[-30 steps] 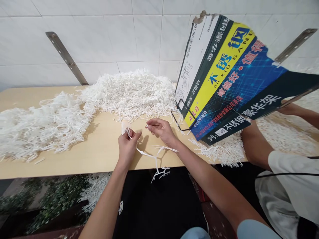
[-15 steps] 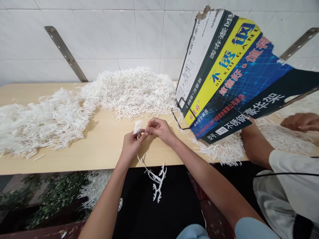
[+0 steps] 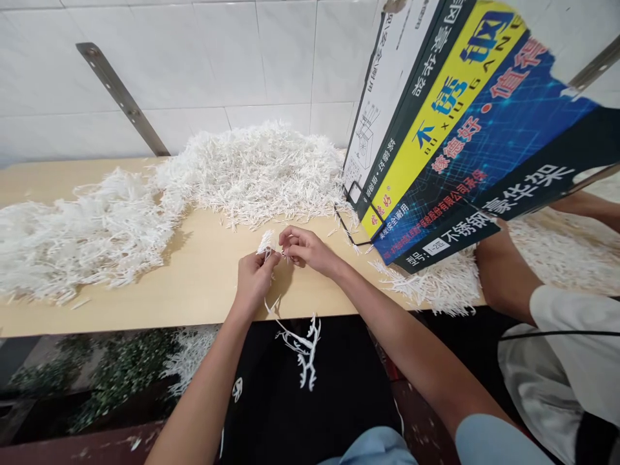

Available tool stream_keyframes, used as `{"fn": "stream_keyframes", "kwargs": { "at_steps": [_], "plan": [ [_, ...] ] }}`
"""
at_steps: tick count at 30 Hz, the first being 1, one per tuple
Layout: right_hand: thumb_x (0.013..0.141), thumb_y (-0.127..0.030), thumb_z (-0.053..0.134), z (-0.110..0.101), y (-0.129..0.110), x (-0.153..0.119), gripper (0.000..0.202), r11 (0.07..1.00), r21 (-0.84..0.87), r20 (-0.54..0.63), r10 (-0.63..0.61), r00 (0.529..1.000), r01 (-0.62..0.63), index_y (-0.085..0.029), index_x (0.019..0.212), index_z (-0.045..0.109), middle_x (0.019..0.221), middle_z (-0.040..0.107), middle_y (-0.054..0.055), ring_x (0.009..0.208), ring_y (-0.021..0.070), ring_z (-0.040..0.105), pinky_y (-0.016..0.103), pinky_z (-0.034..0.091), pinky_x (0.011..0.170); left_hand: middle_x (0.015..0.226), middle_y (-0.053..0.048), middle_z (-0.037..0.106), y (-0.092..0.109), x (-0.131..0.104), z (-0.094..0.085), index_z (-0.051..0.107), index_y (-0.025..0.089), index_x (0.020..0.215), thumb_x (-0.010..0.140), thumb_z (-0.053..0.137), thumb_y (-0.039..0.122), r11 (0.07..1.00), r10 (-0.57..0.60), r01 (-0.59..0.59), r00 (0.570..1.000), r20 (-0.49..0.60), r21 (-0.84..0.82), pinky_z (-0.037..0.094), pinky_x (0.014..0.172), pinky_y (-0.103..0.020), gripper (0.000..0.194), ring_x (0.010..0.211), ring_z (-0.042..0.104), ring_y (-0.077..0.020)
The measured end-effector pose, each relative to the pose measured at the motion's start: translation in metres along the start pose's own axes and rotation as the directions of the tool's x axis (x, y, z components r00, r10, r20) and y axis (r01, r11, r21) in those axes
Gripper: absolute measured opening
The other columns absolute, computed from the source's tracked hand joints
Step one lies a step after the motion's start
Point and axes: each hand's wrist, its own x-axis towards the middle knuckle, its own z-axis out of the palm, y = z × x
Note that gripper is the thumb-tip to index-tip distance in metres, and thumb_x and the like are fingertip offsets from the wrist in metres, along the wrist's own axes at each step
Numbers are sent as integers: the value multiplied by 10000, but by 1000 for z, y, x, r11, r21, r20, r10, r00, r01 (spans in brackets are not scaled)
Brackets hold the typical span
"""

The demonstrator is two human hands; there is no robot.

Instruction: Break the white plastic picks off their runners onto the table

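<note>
Over the front part of the wooden table, my left hand (image 3: pixel 256 276) pinches a white branched plastic piece (image 3: pixel 309 352), whose toothed tip stands above the fingers. The rest of that piece hangs below the hand past the table's front edge, against black cloth. Just to the right, my right hand (image 3: pixel 307 250) has its fingertips pinched close to the left ones, around small white bits too small to make out. A big pile of white plastic pieces (image 3: pixel 261 171) lies behind both hands.
Another white pile (image 3: pixel 82 239) covers the table's left side. An upright printed cardboard sheet (image 3: pixel 450 142) stands to the right in a black wire holder (image 3: pixel 349 226), with more white pieces (image 3: pixel 436 284) below it. Beyond it are a co-worker's arms (image 3: pixel 508 278). The table (image 3: pixel 194 297) meets a tiled wall.
My right fingertips have drawn slightly apart from my left ones, with small white bits now showing between them. The camera view has shifted a little. The co-worker's far hand has moved out of sight.
</note>
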Motion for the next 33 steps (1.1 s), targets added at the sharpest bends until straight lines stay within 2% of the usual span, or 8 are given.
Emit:
{"fn": "stream_keyframes", "kwargs": {
  "at_steps": [5,8,11,13,20,26,29,33],
  "plan": [
    [766,-186,631,-5,7,0,118,991,124,-148,-38,988,57,-214,854,558,618,478,-82,461,57,351,182,250,438,533,52,359,-1,3,0,471,191,567,832,642,363,995,-59,38,971,-231,-95,258,520,-264,359,528,337,-100],
    [778,-245,702,-5,12,4,177,993,11,-322,-107,941,117,-215,936,626,810,609,-21,601,90,524,208,422,526,557,47,422,0,4,1,576,174,632,831,669,385,993,-35,17,988,-153,-120,291,545,-259,304,549,385,-106],
    [840,-351,702,-1,14,8,279,979,-133,-429,-199,881,156,-240,1095,671,1154,664,59,961,175,638,262,551,705,568,45,455,0,4,1,651,160,702,833,685,408,991,-39,27,995,-91,-127,306,560,-258,282,561,414,-111],
    [894,-394,660,3,12,7,260,968,-211,-406,-215,888,138,-238,1100,686,1181,683,65,1040,195,635,281,555,759,562,45,452,0,4,2,663,157,718,841,683,417,992,-45,35,996,-78,-121,303,559,-259,289,557,414,-111],
    [964,-344,590,11,-1,-2,279,866,-496,-125,-144,982,64,-162,803,728,729,683,3,691,128,556,256,404,677,607,18,533,0,1,3,656,156,707,862,654,393,999,23,-24,999,-31,-43,330,575,-258,284,602,462,-127],
    [917,-351,614,4,-2,-4,278,952,-299,-51,-91,995,71,-171,706,621,624,534,-33,576,99,418,239,309,556,532,50,317,2,-2,3,411,198,559,851,631,365,997,30,-21,992,-124,73,218,513,-265,402,535,320,-101],
    [910,-425,606,-2,4,-2,340,997,-32,-111,-75,991,72,-193,670,539,598,484,-39,518,92,367,235,285,499,527,48,320,1,0,3,397,206,554,848,613,351,998,17,-6,980,-196,57,224,514,-267,393,533,320,-105],
    [871,-431,669,-3,13,3,247,986,-146,-346,-132,929,86,-191,815,648,784,637,9,569,106,504,242,408,523,601,24,493,1,2,3,583,176,648,860,639,421,998,51,-45,989,-142,41,319,581,-259,329,613,442,-132]
  ]
}}
